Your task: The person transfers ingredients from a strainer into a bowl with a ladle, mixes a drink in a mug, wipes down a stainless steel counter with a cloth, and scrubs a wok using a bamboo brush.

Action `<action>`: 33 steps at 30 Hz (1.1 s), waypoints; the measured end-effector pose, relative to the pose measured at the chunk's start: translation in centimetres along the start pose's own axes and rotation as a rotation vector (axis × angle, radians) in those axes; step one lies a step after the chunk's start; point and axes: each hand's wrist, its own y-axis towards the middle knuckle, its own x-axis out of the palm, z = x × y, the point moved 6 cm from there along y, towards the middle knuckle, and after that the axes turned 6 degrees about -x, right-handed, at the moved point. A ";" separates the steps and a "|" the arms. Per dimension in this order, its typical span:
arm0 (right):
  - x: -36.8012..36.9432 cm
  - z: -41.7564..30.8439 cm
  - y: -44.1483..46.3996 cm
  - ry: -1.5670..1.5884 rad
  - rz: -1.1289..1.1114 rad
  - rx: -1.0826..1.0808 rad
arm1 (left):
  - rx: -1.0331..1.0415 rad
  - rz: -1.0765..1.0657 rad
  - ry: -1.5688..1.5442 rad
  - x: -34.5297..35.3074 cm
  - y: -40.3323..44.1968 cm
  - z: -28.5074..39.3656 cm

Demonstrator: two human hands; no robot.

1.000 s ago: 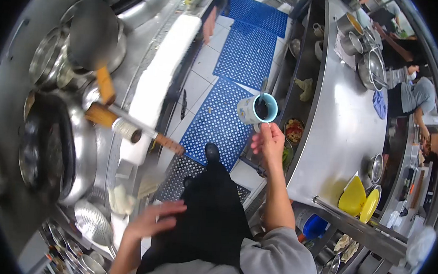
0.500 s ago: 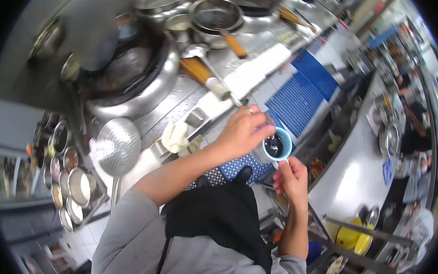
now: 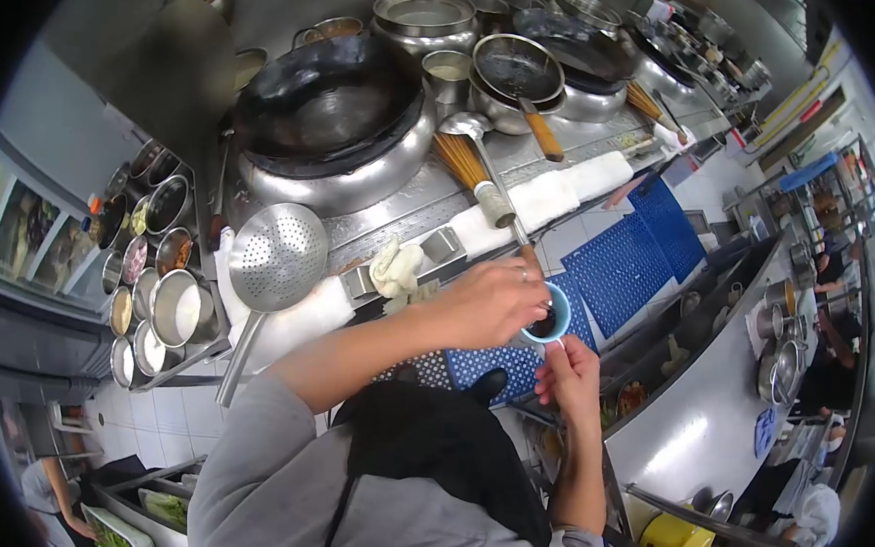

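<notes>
A cup with a light blue inside and dark liquid in it is held in front of my apron. My right hand is closed on its pale handle. Over the left side of the rim, my left hand has its fingers curled together, reaching into the mouth of the cup. Whatever those fingers pinch is hidden. Just beyond my left hand is the wooden handle end of a ladle, which lies across the stove ledge beside a bamboo brush.
A large wok sits on the burner at left, with a perforated skimmer before it. A folded cloth lies on the ledge. Seasoning pots stand at left, a steel counter at right. Other people are at the edges.
The view has tilted up, showing more of the stove. My left hand has come further over the cup and covers more of it. My right hand keeps the handle.
</notes>
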 end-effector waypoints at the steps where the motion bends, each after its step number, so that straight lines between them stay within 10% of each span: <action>1: 0.0 0.4 0.0 -0.001 0.006 0.009 | -0.058 -0.049 -0.040 0.0 0.1 -0.2; 21: -1.8 -1.5 -2.4 -0.132 0.150 0.032 | 0.227 0.298 -0.194 -5.6 -1.8 2.0; 33: -4.4 -14.5 -10.0 -0.274 0.058 -0.187 | -0.462 0.405 -0.437 -3.8 -6.9 -6.9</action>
